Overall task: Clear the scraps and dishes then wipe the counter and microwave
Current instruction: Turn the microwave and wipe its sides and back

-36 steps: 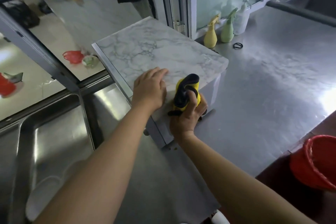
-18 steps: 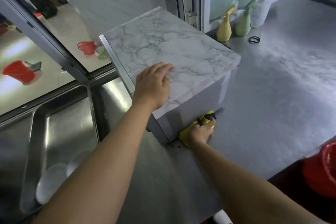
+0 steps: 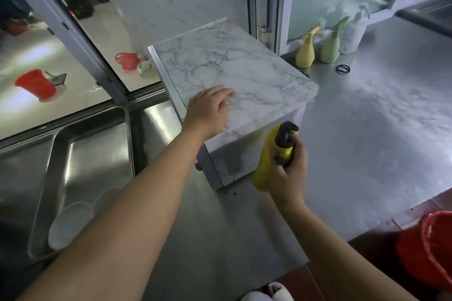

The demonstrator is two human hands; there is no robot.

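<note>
The microwave (image 3: 244,76), wrapped in a white marble pattern, stands on the steel counter (image 3: 367,144). My left hand (image 3: 208,110) rests flat on its top near the front edge, fingers straight. My right hand (image 3: 289,171) grips a yellow and black cloth (image 3: 269,154) against the lower right part of the microwave's side face. A few small brown scraps (image 3: 233,193) lie on the counter just below that face. White dishes (image 3: 71,222) sit in the sink (image 3: 80,154) at the left.
Three spray bottles (image 3: 327,44) and a black ring (image 3: 343,69) stand at the back by the window. A red bucket (image 3: 430,252) sits low at the right, below the counter edge. Red items show through the glass at the left.
My right hand has risen with the cloth from the counter at the microwave's base up onto its side face. My left hand stays on the top.
</note>
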